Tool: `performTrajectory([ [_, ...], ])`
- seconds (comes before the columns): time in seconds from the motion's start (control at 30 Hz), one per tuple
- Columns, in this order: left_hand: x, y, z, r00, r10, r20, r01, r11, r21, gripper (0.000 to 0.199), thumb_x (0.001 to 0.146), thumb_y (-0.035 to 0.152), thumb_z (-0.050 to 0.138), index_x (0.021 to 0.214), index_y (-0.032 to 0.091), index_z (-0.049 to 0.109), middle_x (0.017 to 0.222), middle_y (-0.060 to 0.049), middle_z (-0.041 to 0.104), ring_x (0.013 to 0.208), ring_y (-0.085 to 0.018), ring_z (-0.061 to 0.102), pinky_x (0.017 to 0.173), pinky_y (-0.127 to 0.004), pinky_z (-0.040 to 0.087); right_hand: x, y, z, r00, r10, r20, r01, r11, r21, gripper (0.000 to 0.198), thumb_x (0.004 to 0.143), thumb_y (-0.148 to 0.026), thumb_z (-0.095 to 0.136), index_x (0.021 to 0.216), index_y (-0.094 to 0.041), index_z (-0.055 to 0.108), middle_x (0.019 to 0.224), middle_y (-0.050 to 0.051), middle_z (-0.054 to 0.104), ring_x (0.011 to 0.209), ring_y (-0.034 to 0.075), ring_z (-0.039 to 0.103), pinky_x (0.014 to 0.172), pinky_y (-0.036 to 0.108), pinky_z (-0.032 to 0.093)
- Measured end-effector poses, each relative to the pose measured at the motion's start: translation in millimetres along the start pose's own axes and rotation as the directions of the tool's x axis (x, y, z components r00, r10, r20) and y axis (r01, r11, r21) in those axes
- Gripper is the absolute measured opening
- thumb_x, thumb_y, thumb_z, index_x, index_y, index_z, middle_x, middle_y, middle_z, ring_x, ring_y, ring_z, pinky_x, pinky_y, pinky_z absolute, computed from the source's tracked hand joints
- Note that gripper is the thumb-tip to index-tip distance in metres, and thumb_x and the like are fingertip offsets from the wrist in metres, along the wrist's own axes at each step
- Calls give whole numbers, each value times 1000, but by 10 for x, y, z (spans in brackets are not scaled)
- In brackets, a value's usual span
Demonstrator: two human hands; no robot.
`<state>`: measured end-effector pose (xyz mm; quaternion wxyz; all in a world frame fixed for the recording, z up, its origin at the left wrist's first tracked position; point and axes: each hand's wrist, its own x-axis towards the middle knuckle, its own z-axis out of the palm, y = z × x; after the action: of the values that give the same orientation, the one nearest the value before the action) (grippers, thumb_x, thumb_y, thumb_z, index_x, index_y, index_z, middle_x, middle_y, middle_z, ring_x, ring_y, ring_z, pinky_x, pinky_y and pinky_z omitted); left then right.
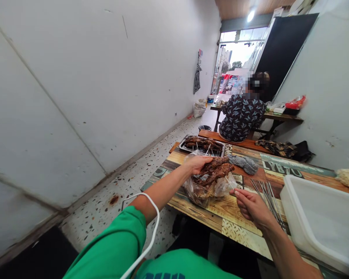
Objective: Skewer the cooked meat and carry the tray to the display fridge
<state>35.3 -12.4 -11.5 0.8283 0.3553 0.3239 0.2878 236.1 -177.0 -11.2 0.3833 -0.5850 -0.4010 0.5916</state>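
My left hand (199, 164) is closed on a piece of dark brown, glossy meat (216, 172) above a clear plastic bag (199, 195). More meat seems to lie inside the bag, though my hand and the held piece partly cover it. My right hand (249, 204) pinches the near end of a thin skewer (230, 183). The skewer's far end reaches the meat; how deep it goes in, I cannot tell. Several long metal skewers (268, 195) lie on the wooden-patterned table (238, 226), just right of my right hand.
A metal tray (184, 148) of dark meat stands at the table's far left. Grey fabric (246, 164) lies beyond the bag. A white plastic tub (298, 217) occupies the right side. Another person (242, 114) sits on a bench (211, 134) ahead, facing away. A white cable (155, 224) crosses my left arm.
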Motion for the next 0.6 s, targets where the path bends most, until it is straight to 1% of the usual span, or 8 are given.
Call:
performTrajectory([
  [0.07, -33, 17, -19, 999, -3, -47, 1, 1000, -25, 13, 88, 28, 62, 91, 15, 64, 72, -2, 67, 59, -12, 62, 60, -23, 50, 30, -34, -36, 1000, -4, -14, 4, 1000, 13, 67, 56, -64, 79, 100, -16, 59, 50, -14, 28, 38, 0, 17, 38, 17, 9],
  [0.13, -72, 10, -33, 993, 21, -116, -31, 996, -82, 11, 91, 27, 59, 90, 16, 59, 72, 0, 65, 61, -11, 62, 61, -22, 49, 84, -91, -90, 999, -20, -34, 21, 999, 31, 68, 56, -62, 80, 101, -16, 59, 49, -14, 27, 38, 0, 17, 38, 17, 9],
  [0.23, -99, -71, -18, 976, 18, -218, -44, 992, -117, 4, 91, 17, 53, 87, 16, 53, 73, -1, 62, 65, -12, 62, 63, -23, 48, 224, -248, -166, 995, -58, -86, 63, 996, 58, 67, 53, -59, 82, 99, -16, 59, 48, -14, 26, 37, 0, 18, 38, 15, 9],
  [0.3, -85, -154, 16, 969, -6, -246, -15, 996, -86, 9, 89, 9, 50, 85, 16, 51, 69, 0, 59, 60, -11, 59, 60, -22, 45, 362, -403, -183, 990, -76, -122, 86, 993, 77, 61, 54, -52, 83, 97, -16, 59, 47, -14, 28, 37, 0, 19, 37, 15, 10],
  [0.4, -49, -263, 75, 971, -3, -240, -7, 999, -41, 16, 83, 1, 50, 81, 17, 49, 62, 4, 51, 53, -8, 51, 55, -20, 38, 636, -684, -130, 985, -74, -157, 91, 990, 105, 39, 68, -39, 77, 93, -15, 57, 45, -13, 29, 36, 0, 19, 35, 14, 11],
  [0.47, -39, -308, 103, 974, 1, -226, -9, 999, -35, 18, 80, -1, 52, 79, 16, 50, 63, 4, 50, 51, -8, 48, 53, -20, 34, 869, -873, -41, 985, -50, -164, 69, 992, 108, 21, 80, -29, 67, 91, -15, 56, 44, -14, 27, 35, 1, 18, 34, 13, 12],
  [0.53, -38, -337, 116, 980, 2, -201, -8, 999, -31, 18, 78, -2, 53, 80, 16, 51, 64, 3, 51, 51, -7, 47, 52, -20, 32, 1145, -1042, 89, 987, -19, -156, 35, 995, 97, 6, 89, -21, 56, 88, -15, 53, 44, -14, 24, 35, 1, 15, 33, 14, 12],
  [0.6, -31, -361, 113, 985, 7, -174, -10, 1000, -16, 19, 79, -3, 49, 80, 16, 52, 62, 4, 49, 49, -7, 44, 51, -21, 29, 1450, -1175, 259, 990, 10, -139, 1, 997, 76, 10, 94, -18, 49, 84, -15, 51, 46, -13, 23, 35, 2, 15, 32, 14, 13],
])
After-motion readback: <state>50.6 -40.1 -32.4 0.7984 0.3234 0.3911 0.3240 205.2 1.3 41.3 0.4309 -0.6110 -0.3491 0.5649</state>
